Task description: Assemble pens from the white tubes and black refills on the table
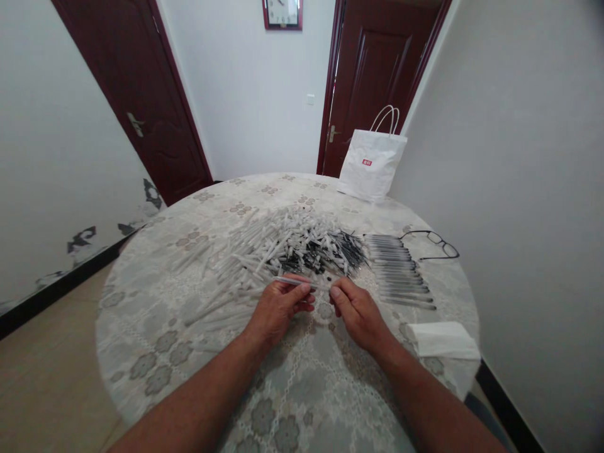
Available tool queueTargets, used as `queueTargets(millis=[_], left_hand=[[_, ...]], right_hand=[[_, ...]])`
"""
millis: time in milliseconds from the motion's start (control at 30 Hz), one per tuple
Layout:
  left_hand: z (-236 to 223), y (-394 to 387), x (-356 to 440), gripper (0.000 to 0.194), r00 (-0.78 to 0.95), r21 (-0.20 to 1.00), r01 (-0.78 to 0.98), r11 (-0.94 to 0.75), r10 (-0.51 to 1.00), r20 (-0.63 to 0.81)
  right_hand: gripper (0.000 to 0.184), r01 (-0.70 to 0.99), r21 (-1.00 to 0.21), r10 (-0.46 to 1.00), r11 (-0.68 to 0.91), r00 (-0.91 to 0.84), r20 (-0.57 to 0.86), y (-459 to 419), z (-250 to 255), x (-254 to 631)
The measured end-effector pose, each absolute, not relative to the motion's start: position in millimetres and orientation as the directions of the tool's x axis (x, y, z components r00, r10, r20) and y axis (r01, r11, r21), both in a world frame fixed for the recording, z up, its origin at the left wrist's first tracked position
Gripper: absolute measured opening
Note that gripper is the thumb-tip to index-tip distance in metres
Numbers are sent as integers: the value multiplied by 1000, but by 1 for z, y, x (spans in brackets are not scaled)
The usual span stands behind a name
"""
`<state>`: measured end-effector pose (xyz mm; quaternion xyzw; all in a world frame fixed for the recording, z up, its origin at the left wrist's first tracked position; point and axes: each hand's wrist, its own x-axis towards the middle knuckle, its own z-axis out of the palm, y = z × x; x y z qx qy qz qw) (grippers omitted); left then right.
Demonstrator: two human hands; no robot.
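My left hand (282,305) is closed around a thin, whitish pen barrel (291,281), pinched between thumb and fingers. The barrel points across to my right hand (353,308), whose thumb and forefinger close on its right end. Whether a smaller part sits in those right fingertips is hidden. Just beyond both hands spreads a heap of loose white pen parts (278,242), with dark, thin parts (349,248) on its right side. To the right of my right hand, several pens (399,270) with dark ends lie side by side in a row.
The round table wears a patterned cloth (268,402). Eyeglasses (441,244) rest beyond the row of pens, and a folded white paper or cloth (443,340) lies near the right edge. A white paper bag (372,163) stands at the back, close to the wall.
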<state>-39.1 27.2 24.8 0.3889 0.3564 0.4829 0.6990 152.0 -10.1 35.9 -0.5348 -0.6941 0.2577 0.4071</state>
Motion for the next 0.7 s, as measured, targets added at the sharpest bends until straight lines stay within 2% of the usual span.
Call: queueTargets(millis=[500, 700], left_hand=[[23, 28, -40, 31, 290, 920, -344, 187, 953, -85], [21, 29, -41, 30, 280, 917, -349, 193, 955, -94]], right_hand=[[49, 473, -857, 979, 204, -88, 184, -7, 30, 153], [39, 498, -822, 959, 277, -90, 269, -9, 36, 152]])
